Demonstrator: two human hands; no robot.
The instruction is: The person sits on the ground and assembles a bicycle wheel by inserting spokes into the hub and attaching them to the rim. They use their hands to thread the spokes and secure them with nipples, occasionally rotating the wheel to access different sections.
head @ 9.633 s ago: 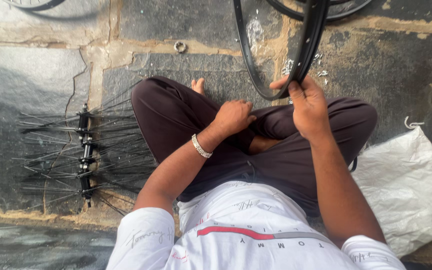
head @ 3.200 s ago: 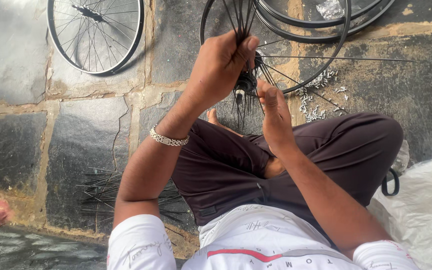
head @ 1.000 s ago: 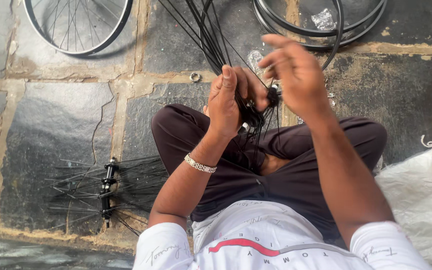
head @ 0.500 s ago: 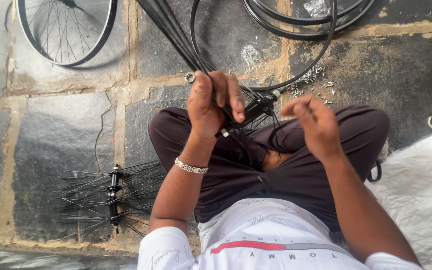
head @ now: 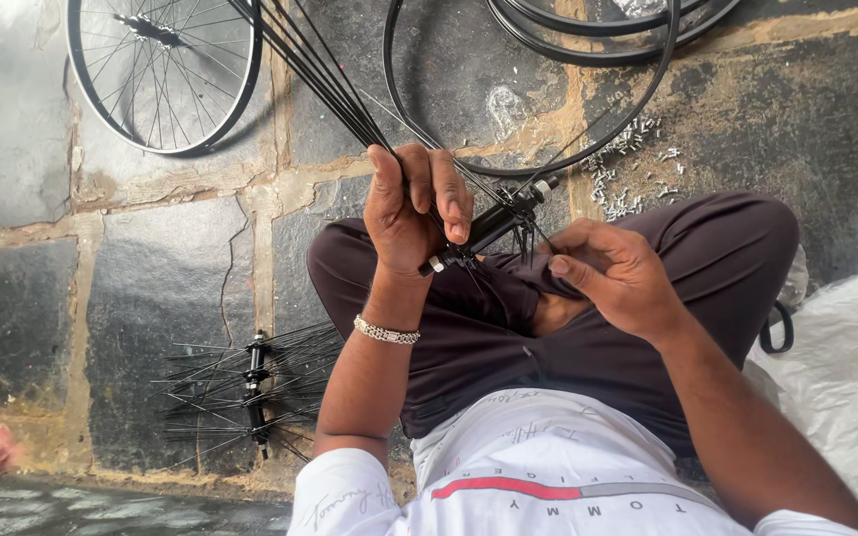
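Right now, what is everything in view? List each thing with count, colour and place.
Hub: one, black with silver ends, over the lap.
Spoke bundle: black, gathered in the left hand, fanning up-left.
Bare rims: count unclear, black, on the floor at top.
Built wheel: one, black, top left.
Spoked hubs: a row, black, on the floor at left.
Nipples: a scatter, silver, beside the right knee.
White sheet: one, at right.
Stone floor: grey.
Left hand: gripping the spokes, bracelet on the wrist.
Right hand: by the hub.
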